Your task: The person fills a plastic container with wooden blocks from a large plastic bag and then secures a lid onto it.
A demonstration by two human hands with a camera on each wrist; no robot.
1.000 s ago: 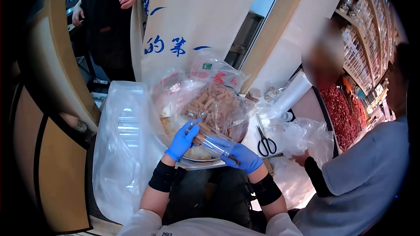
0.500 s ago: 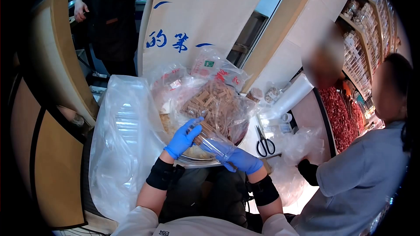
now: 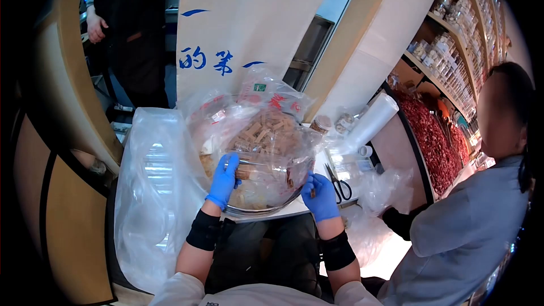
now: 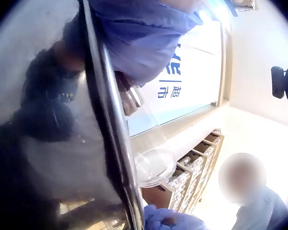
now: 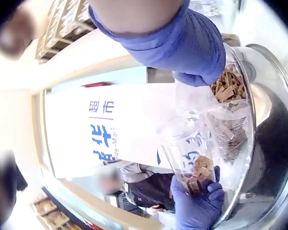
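My blue-gloved left hand (image 3: 225,180) grips a clear plastic jar (image 5: 175,139) near its base. The jar lies on its side over a large round metal basin (image 3: 255,212), its mouth towards my right hand. Flat brown pieces (image 5: 201,167) sit in the jar's lower end. At the basin's right edge, my gloved right hand (image 3: 321,198) is apart from the jar with its fingers curled, holding a small brown piece (image 3: 313,192). A heap of similar brown pieces (image 3: 266,133) lies in an open clear plastic bag (image 3: 277,99) in the basin.
Black scissors (image 3: 340,186) lie to the right of the basin, near a roll of clear plastic (image 3: 371,119). A big bag of clear containers (image 3: 156,192) stands on the left. One person (image 3: 462,215) is close by on the right; another (image 3: 133,34) stands behind the banner.
My right hand has left the jar's mouth and moved right. My left hand has shifted slightly left, and the jar now lies nearer to level. The person on the right has shifted a little.
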